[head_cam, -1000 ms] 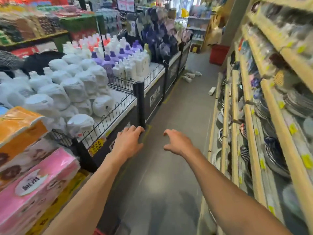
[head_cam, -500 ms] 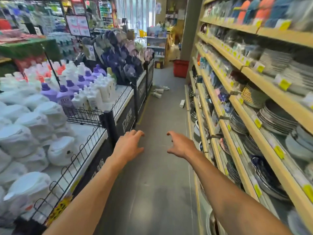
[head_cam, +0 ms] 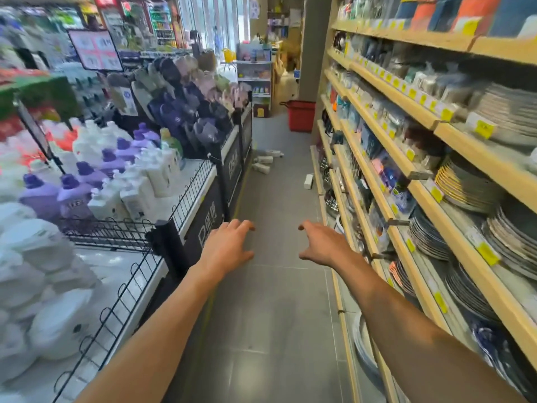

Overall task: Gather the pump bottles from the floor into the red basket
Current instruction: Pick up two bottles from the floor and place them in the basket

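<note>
White plastic pump bottles (head_cam: pixel 263 162) lying mid-frame, and the red plastic basket (head_cam: pixel 302 116) above them, have drawn nearer but remain unreached. Left hand (head_cam: pixel 225 248) and right hand (head_cam: pixel 322 245), fingers apart, hold nothing.

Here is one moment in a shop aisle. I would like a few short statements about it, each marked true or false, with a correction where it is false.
1. The left hand and the right hand hold nothing. True.
2. The red plastic basket stands close beside the hands. False: it stands on the grey floor at the far end of the aisle.
3. The white pump bottles lie on the floor beside the black display stand. True.
4. The stacked plates sit on the display stand. False: they sit on the wooden shelves on the person's right.
</note>
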